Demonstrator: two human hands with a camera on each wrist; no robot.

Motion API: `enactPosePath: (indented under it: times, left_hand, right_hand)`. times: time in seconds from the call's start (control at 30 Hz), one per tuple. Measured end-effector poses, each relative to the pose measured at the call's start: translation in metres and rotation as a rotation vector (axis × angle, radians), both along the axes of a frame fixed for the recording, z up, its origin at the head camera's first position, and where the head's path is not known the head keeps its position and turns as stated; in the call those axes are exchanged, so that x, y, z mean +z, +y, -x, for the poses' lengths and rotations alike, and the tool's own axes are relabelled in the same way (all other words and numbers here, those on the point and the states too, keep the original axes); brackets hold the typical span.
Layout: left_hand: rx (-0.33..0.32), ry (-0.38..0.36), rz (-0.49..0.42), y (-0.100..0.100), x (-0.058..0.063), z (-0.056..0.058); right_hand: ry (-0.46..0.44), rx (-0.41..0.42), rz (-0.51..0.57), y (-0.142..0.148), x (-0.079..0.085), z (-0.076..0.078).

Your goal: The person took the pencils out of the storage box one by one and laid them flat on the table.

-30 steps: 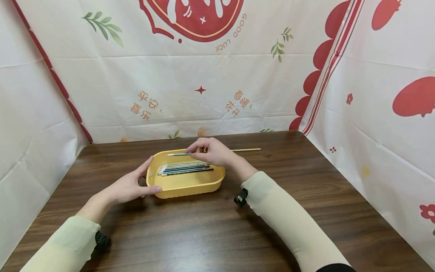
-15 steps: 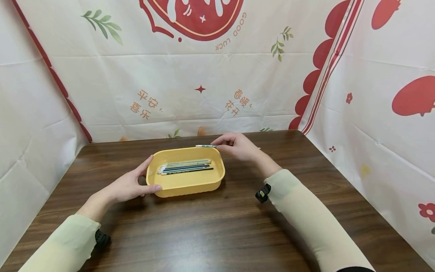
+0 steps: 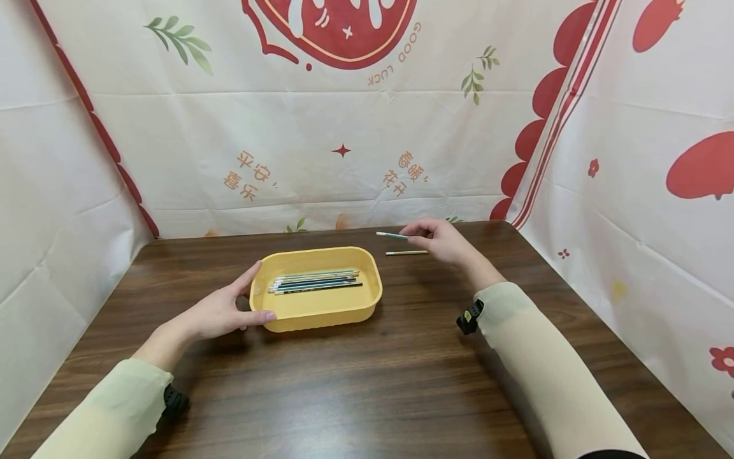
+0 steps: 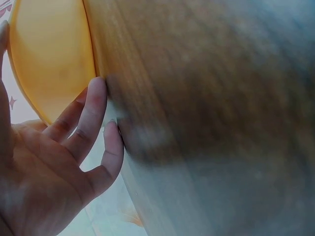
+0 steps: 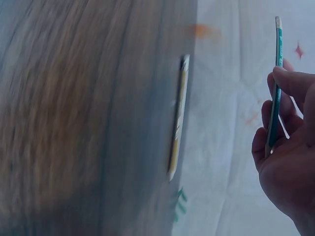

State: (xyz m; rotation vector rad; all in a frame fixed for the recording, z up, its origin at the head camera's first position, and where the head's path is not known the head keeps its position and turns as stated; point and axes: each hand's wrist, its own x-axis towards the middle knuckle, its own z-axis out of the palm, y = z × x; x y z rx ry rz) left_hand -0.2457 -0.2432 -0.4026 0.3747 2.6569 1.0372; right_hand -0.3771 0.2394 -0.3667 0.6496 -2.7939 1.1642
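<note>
In the head view, my left hand [image 3: 218, 310] holds the left end of a yellow plastic box [image 3: 321, 322], its thumb at the near rim and its index finger up the left side. Curved fingers meet the box wall [image 4: 54, 54] in the left wrist view. Several pencils [image 3: 315, 280] lie side by side inside the box. Off to the right, my right hand [image 3: 441, 242] pinches a green pencil [image 3: 392, 235] between thumb and fingers, above the table. Its white eraser end points left. Below it a yellow pencil [image 3: 406, 253] lies on the table, partly hidden by the hand.
The brown wooden table [image 3: 344, 376] reaches back to a white printed cloth [image 3: 298, 127], which hangs along the rear and both sides. The table's far edge runs just behind the box and the right hand.
My right hand has carried the green pencil out from above the box to the right, over the table beside the yellow pencil. The left hand and the box have stayed in place.
</note>
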Motion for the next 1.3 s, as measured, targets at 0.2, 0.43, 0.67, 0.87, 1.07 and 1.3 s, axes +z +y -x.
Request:
enactPosePath:
  times: [0.2, 0.43, 0.67, 0.87, 1.07, 1.3]
  left_hand:
    - [-0.004, -0.001, -0.005, 0.001, 0.001, 0.001]
    - [-0.004, -0.005, -0.008, 0.002, 0.001, 0.001]
    - [-0.002, -0.002, 0.002, 0.001, 0.000, 0.000]
    - [-0.001, -0.001, 0.000, 0.001, 0.000, 0.000]
    - [-0.001, 0.001, 0.023, 0.002, -0.001, 0.000]
    - [0.000, 0.003, 0.020, 0.002, 0.000, 0.000]
  right_hand:
    - [-0.072, -0.036, -0.057, 0.021, -0.014, 0.008]
    - [-0.129, -0.004, -0.180, 0.030, -0.027, 0.017]
    - [-0.143, 0.003, -0.283, 0.025, -0.037, 0.024]
    - [-0.123, -0.013, -0.321, 0.019, -0.040, 0.027]
    - [-0.117, -0.028, -0.314, 0.015, -0.041, 0.031]
    - [-0.113, -0.037, -0.331, 0.014, -0.041, 0.033]
